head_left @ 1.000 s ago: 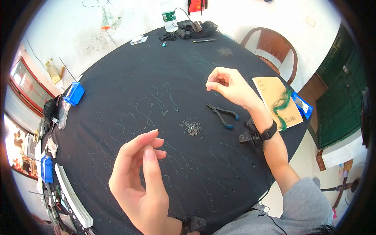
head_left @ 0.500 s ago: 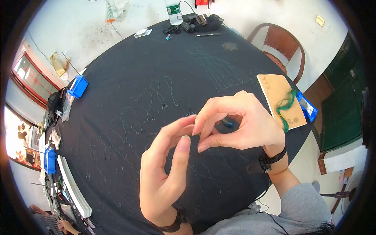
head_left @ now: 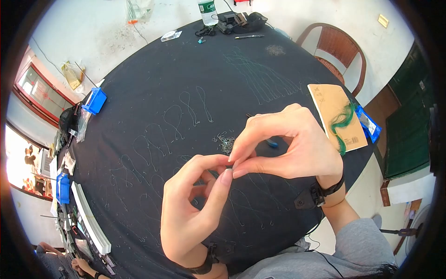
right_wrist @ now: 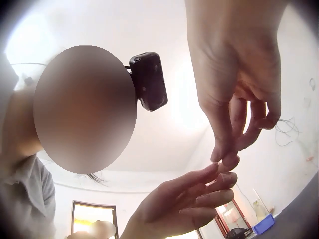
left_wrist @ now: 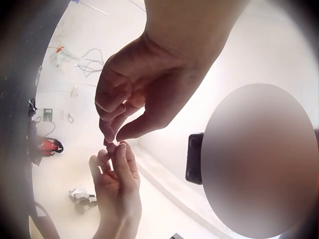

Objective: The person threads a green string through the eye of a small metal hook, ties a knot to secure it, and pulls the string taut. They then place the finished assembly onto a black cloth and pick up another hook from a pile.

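Observation:
In the head view, the left hand [head_left: 193, 209] and right hand [head_left: 295, 142] meet over the black cloth, thumb and index tips pinched together. The item between them is too small to make out. A heap of small metal hooks [head_left: 225, 140] lies just beyond, partly behind the right fingers. That hand also covers most of the pliers, leaving a blue handle end [head_left: 272, 143] visible. Both wrist views show the left hand [left_wrist: 154, 79] [right_wrist: 174, 209] and right hand [left_wrist: 117, 189] [right_wrist: 241, 84] touching at the fingertips.
Looped thin lines [head_left: 174, 123] lie across the cloth's left and front; longer green strands [head_left: 260, 79] spread at the back. A brown notebook [head_left: 337, 121] with green thread [head_left: 343, 120] is on the right. A bottle [head_left: 208, 14] and black gear [head_left: 241, 22] stand at the far edge.
The right hand has come down and left from above the pliers, and the left hand has moved right. Their fingertips, apart earlier, now meet. The head view has shifted slightly.

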Demonstrator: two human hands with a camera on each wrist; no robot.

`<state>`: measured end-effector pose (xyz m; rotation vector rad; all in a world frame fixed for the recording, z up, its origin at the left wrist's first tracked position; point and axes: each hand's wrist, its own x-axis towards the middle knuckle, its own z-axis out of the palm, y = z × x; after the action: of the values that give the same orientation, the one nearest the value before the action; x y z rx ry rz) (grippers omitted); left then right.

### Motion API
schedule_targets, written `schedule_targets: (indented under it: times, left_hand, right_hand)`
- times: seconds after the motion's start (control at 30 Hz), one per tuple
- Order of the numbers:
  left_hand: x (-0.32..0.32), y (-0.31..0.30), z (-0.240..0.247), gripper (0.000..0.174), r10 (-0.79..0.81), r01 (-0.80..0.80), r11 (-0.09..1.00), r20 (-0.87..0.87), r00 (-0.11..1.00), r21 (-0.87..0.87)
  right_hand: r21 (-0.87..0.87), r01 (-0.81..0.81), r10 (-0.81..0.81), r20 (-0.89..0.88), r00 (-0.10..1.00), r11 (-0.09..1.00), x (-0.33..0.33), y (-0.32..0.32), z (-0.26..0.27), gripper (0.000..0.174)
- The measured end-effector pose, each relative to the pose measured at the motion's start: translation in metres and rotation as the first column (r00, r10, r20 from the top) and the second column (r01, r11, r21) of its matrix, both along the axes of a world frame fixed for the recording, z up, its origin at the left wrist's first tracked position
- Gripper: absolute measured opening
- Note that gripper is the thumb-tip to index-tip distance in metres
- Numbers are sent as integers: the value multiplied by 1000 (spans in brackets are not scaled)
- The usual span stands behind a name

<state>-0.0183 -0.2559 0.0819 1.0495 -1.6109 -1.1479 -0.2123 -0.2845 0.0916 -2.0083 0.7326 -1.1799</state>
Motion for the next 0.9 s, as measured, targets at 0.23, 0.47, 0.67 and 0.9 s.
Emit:
schedule_targets:
  times: [0.23, 0.47, 0.67, 0.9]
  left_hand:
    - [1, 0, 1, 13, 68, -66, 997, 81, 994, -26]
    - [-1, 3, 10, 9, 119, -123, 992, 130, 984, 24]
    - [0, 5, 11, 10, 177, -171, 984, 170, 969, -50]
    - [-2, 5, 10, 9, 212, -203, 976, 154, 965, -72]
  right_hand:
    - [57, 69, -67, -46, 997, 996, 1, 2, 2, 15]
    - [124, 130, -122, -70, 990, 984, 4, 7, 3, 16]
    - [92, 120, -115, -62, 991, 988, 5, 10, 2, 18]
    - [85, 124, -117, -82, 990, 989, 4, 7, 1, 18]
